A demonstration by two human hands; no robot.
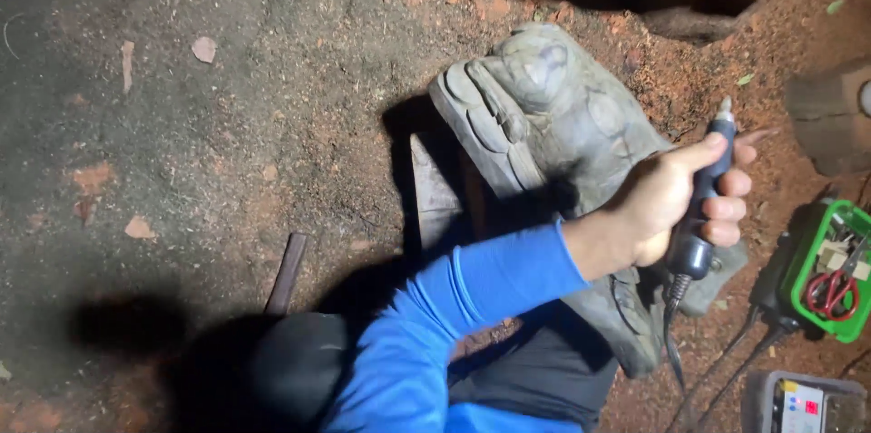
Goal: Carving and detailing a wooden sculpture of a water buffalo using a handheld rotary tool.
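Head view: one hand (680, 201), side unclear, grip closed on rotary tool (703, 206); carving (553, 115) partly hidden.

Down in the bottom right corner sits a grey box (803, 401) on the reddish ground, and on its face a white label (802, 406) with small yellow, blue and red patches.

The rotary carving tool (706, 197) is a slim dark handpiece with a pale metal tip, held upright with the tip uppermost; its cable drops from the lower end. Just beside and behind it lies the grey carved figure (544, 115), tilted on reddish sawdust-covered ground, with ridged carved bands.
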